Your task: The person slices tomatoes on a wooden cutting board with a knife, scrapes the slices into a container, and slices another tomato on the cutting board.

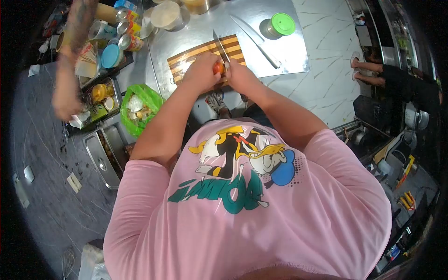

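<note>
A striped wooden cutting board [190, 57] lies on the steel table [292, 56]. Over its near edge, my left hand [202, 72] is closed around a red, tomato-like piece [217, 68]. Just to the right, my right hand [240, 77] grips a knife [219, 44] whose blade points away from me across the board. The two hands are close together, with the red piece between them. Farther right on the table lies a second, longer knife [261, 49], apart from both hands.
A green-lidded jar [281, 24] and round containers [166, 16] stand on the table. To the left are cans [129, 42], a green bag [140, 122] and a steel tray [103, 158]. Another person's blurred arm [69, 79] reaches in; a second person [396, 79] stands far right.
</note>
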A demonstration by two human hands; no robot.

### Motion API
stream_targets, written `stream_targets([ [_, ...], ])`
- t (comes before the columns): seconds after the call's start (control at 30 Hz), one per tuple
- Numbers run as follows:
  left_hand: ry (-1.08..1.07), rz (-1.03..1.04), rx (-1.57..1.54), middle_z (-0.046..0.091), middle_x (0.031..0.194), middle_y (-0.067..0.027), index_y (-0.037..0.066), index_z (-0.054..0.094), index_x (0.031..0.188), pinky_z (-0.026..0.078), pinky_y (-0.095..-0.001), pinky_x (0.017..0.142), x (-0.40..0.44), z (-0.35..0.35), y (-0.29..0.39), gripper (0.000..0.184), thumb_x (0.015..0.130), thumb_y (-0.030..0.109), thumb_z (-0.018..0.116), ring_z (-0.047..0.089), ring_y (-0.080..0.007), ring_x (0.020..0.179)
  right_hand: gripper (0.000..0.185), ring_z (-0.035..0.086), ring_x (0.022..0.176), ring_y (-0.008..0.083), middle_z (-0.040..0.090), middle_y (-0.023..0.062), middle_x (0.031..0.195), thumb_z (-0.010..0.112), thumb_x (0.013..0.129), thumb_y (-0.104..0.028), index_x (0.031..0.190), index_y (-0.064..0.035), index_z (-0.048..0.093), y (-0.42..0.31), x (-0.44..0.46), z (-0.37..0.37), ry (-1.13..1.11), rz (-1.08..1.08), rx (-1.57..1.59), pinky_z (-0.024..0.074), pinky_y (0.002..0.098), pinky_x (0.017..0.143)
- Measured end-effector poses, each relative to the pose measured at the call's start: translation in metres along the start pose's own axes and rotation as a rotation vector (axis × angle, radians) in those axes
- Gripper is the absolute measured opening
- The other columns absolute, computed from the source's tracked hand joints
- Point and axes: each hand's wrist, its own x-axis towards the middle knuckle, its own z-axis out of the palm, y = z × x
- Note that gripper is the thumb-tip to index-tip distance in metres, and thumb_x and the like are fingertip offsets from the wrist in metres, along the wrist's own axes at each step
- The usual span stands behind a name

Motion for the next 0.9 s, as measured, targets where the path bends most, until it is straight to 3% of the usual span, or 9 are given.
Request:
stream_targets([
  [0.17, 0.141, -0.047, -0.066, 0.070, 0.108, -0.0174, 0.006, 0.076, 0.109, 0.055, -0.0493, 0.095, 0.008, -0.002, 0.003, 0.030, 0.089, 0.028, 0.081, 0.068, -0.0392, 0.109, 0.031, 0.072, 0.093, 0.0532, 0.074, 0.0314, 0.092, 0.060, 0.106, -0.030, 0.116, 0.0000, 0.058, -0.004, -0.006, -0.027, 0.036, 0.022, 0.042, 0.0568, 0.0624, 0.083],
  [0.27, 0.120, -0.080, -0.102, 0.072, 0.113, -0.0139, 0.009, 0.078, 0.107, 0.054, -0.0511, 0.101, 0.020, -0.003, 0.010, 0.029, 0.093, 0.034, 0.078, 0.067, -0.0383, 0.115, 0.034, 0.072, 0.093, 0.0528, 0.074, 0.0305, 0.091, 0.062, 0.107, -0.034, 0.112, -0.0005, 0.061, -0.007, -0.006, -0.037, 0.048, 0.009, 0.054, 0.0565, 0.0621, 0.083],
  [0.37, -0.025, -0.159, -0.038, 0.074, 0.111, -0.0154, 0.009, 0.079, 0.111, 0.053, -0.0508, 0.102, 0.035, -0.003, 0.009, 0.032, 0.096, 0.037, 0.077, 0.068, -0.0378, 0.114, 0.031, 0.072, 0.093, 0.0525, 0.074, 0.0311, 0.091, 0.061, 0.106, -0.029, 0.115, -0.0002, 0.060, -0.009, -0.006, -0.043, 0.034, 0.007, 0.009, 0.0565, 0.0622, 0.085],
  [0.43, 0.012, -0.420, -0.080, 0.075, 0.113, -0.0172, 0.009, 0.078, 0.115, 0.054, -0.0516, 0.101, 0.044, 0.006, 0.005, 0.030, 0.098, 0.035, 0.073, 0.069, -0.0378, 0.112, 0.027, 0.073, 0.095, 0.0524, 0.074, 0.0312, 0.094, 0.060, 0.105, -0.024, 0.116, 0.0008, 0.059, -0.009, -0.009, -0.046, 0.082, 0.037, -0.004, 0.0569, 0.0615, 0.086],
  [0.57, 0.174, -0.360, -0.043, 0.075, 0.116, -0.0177, 0.008, 0.076, 0.114, 0.055, -0.0510, 0.099, 0.043, 0.018, -0.021, 0.027, 0.100, 0.031, 0.070, 0.070, -0.0381, 0.111, 0.025, 0.073, 0.097, 0.0520, 0.075, 0.0320, 0.097, 0.058, 0.103, -0.019, 0.116, 0.0020, 0.057, -0.005, -0.011, -0.053, 0.061, 0.131, -0.047, 0.0571, 0.0610, 0.086],
  [0.67, 0.036, -0.319, -0.155, 0.075, 0.113, -0.0179, 0.005, 0.072, 0.109, 0.055, -0.0497, 0.099, 0.025, -0.014, -0.005, 0.024, 0.097, 0.026, 0.072, 0.070, -0.0384, 0.110, 0.024, 0.073, 0.096, 0.0517, 0.074, 0.0320, 0.097, 0.057, 0.103, -0.018, 0.117, 0.0021, 0.056, -0.001, -0.019, -0.051, 0.053, 0.141, -0.052, 0.0571, 0.0611, 0.084],
  [0.73, -0.144, -0.156, -0.124, 0.071, 0.108, -0.0178, 0.003, 0.069, 0.107, 0.056, -0.0480, 0.097, 0.010, -0.032, 0.014, 0.026, 0.093, 0.024, 0.076, 0.069, -0.0386, 0.109, 0.026, 0.074, 0.089, 0.0511, 0.074, 0.0310, 0.091, 0.057, 0.104, -0.019, 0.121, 0.0011, 0.055, -0.007, -0.029, -0.048, -0.007, -0.094, -0.135, 0.0570, 0.0623, 0.081],
  [0.83, -0.118, -0.003, -0.027, 0.065, 0.113, -0.0170, 0.007, 0.068, 0.116, 0.057, -0.0496, 0.093, 0.002, -0.008, -0.001, 0.030, 0.091, 0.022, 0.078, 0.069, -0.0392, 0.108, 0.028, 0.074, 0.086, 0.0501, 0.074, 0.0291, 0.088, 0.056, 0.104, -0.019, 0.123, 0.0019, 0.054, -0.003, -0.023, -0.017, -0.044, -0.039, -0.083, 0.0575, 0.0618, 0.079],
  [0.9, -0.143, -0.006, -0.005, 0.064, 0.113, -0.0172, 0.007, 0.067, 0.116, 0.057, -0.0495, 0.093, 0.005, -0.010, 0.003, 0.032, 0.089, 0.021, 0.079, 0.068, -0.0393, 0.110, 0.029, 0.074, 0.086, 0.0498, 0.074, 0.0292, 0.089, 0.055, 0.104, -0.019, 0.123, 0.0027, 0.053, -0.008, -0.015, -0.010, -0.030, -0.053, -0.094, 0.0577, 0.0616, 0.078],
])
